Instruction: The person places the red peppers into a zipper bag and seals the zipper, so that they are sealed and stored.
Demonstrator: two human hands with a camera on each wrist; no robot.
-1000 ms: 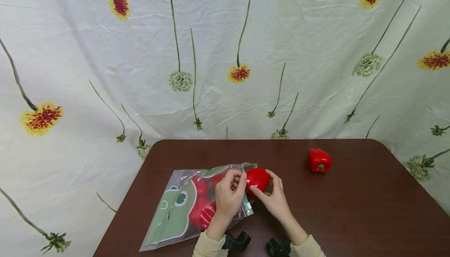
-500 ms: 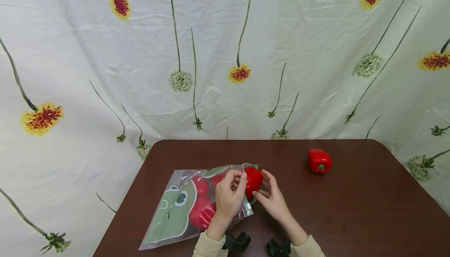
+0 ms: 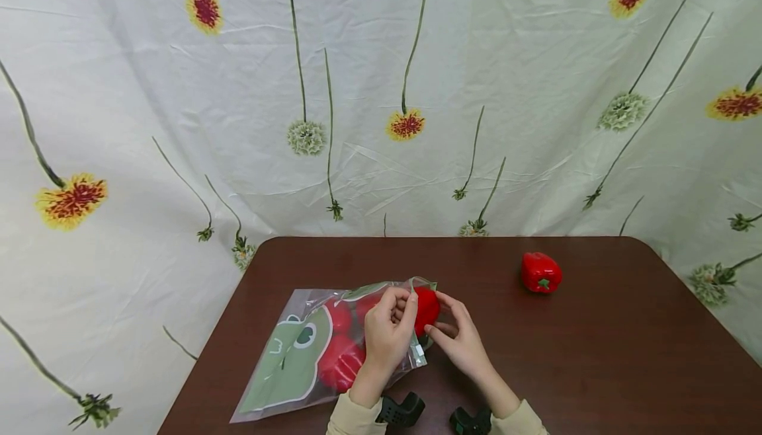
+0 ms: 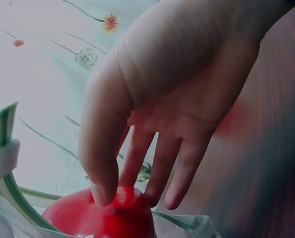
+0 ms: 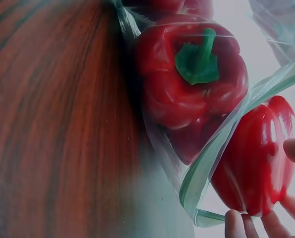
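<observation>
A clear zip bag (image 3: 286, 369) with a green cartoon print lies on the table, its mouth facing right. Several red bell peppers (image 3: 341, 363) show through the plastic. At the mouth my left hand (image 3: 383, 332) pinches the bag's edge. My right hand (image 3: 464, 339) holds another red bell pepper (image 3: 427, 309) between thumb and fingers, part of it inside the opening. In the right wrist view, this pepper (image 5: 256, 158) lies within the green-edged rim, beside a bagged pepper (image 5: 192, 89) with a green stem. The left wrist view has a thumb on the pepper (image 4: 117, 218).
One more red bell pepper (image 3: 541, 273) rests by itself toward the back right of the dark brown table (image 3: 595, 355). Behind the table hangs a white flowered cloth (image 3: 369, 78). A white slider (image 3: 419, 350) sits on the bag's zip edge.
The pepper in my right hand has moved left, deeper into the bag's mouth, and has turned. My right hand has followed it slightly left; my left hand stays in place.
</observation>
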